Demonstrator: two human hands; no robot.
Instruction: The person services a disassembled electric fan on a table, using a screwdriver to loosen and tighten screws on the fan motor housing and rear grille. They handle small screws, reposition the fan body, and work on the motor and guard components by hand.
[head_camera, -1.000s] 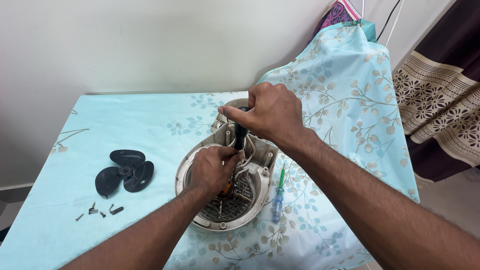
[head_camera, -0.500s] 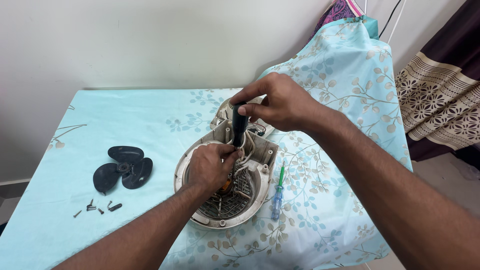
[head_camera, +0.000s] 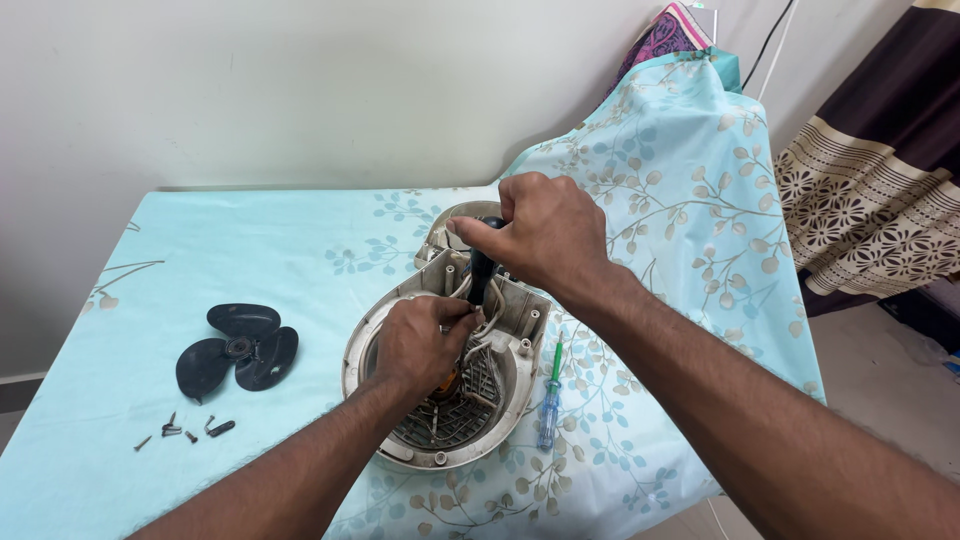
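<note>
Right hand (head_camera: 545, 240) fingers closed around the black screwdriver (head_camera: 481, 272) handle — left hand (head_camera: 420, 340) fingers pinch its shaft.

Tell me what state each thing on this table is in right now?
Fan housing: opened up, grille and wiring exposed.
Black screwdriver: upright, tip down in the housing.
Right hand: closed on the screwdriver handle.
Left hand: resting inside the housing.
Fan blade: removed, lying flat.
Screws: loose, scattered.
Green screwdriver: lying unused.

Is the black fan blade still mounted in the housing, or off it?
Off. The fan blade lies on the cloth left of the housing, apart from it, with loose screws nearby.
</note>
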